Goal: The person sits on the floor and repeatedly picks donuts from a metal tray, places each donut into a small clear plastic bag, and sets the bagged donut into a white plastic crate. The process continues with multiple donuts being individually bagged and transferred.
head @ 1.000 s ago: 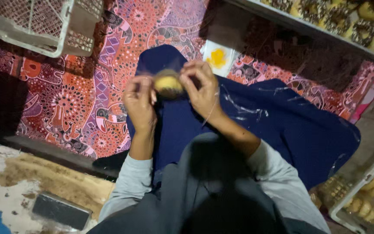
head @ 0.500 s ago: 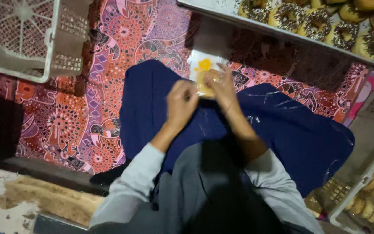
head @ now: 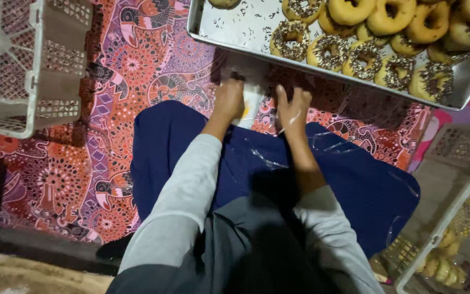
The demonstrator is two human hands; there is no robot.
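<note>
**Both hands reach to a clear packet below the doughnut tray**

The person sits on a patterned floor cloth [head: 110, 163], a dark blue skirt [head: 354, 185] spread over the lap. Both arms stretch forward in grey sleeves. The left hand [head: 229, 100] is curled into a loose fist, knuckles up, pressing on a clear plastic packet [head: 252, 100] with a yellow patch showing through; whether the fingers actually pinch the packet cannot be told. The right hand [head: 294, 109] lies just beside it with fingers spread narrow and pointing toward the tray, touching the packet's right edge and a strip of clear film.

The packet lies on the floor cloth, just below the near edge of a metal tray [head: 235, 27]. The tray carries ring doughnuts [head: 354, 54], some plain and some with dark sprinkles. A white plastic crate [head: 23, 65] stands at the cloth's upper left corner; another crate [head: 452, 239] with doughnuts inside sits at the lower right.
</note>
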